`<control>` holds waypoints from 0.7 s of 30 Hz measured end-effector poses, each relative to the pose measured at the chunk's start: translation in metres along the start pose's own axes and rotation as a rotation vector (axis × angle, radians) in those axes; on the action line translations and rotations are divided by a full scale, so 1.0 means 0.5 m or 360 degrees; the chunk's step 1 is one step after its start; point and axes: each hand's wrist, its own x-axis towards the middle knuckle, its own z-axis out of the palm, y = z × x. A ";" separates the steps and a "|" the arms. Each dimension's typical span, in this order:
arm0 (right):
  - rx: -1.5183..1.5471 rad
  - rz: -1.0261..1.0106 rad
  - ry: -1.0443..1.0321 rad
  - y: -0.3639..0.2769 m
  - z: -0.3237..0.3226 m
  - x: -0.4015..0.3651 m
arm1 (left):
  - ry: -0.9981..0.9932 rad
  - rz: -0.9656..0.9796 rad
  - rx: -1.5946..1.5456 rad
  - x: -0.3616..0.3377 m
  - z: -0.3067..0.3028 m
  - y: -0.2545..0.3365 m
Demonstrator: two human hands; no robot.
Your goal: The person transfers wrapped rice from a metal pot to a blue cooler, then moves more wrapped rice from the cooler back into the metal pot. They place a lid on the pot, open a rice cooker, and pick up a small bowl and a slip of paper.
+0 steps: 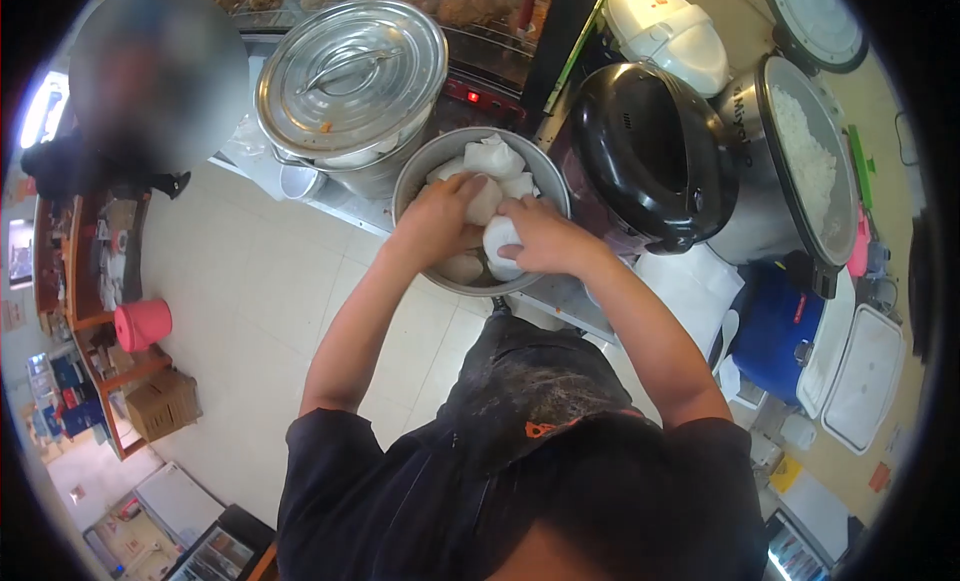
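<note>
Smooth pale tile floor [270, 271], open left of the metal counter [362, 215]; along it, close-set, a lidded steel pot [350, 76] and domed glossy black cooker [640, 131]; between, at the near edge, a round steel basin [562, 181], mouth open; inside, rounded, creased white bundles [494, 159]; left hand [440, 219] and right hand [548, 239] half-closed, fingers curled round a bundle each.

Bright indoor light glares off the metal lid [390, 101]. Left of it, a round blur hides part of a person [165, 91]; right, a black cooker [610, 131] gleams. Fisheye distortion bends the dark-cornered edges.
</note>
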 end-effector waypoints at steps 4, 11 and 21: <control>-0.0360 -0.0072 0.0183 -0.010 0.021 -0.023 | -0.0384 -0.0314 -0.0287 0.048 -0.042 0.003; -0.0398 -0.0077 0.0307 -0.010 0.019 -0.027 | -0.0063 -0.0108 -0.0157 0.051 -0.010 -0.010; -0.0666 0.0041 0.0689 -0.027 0.025 -0.026 | -0.0235 -0.0258 0.0575 0.039 0.016 0.028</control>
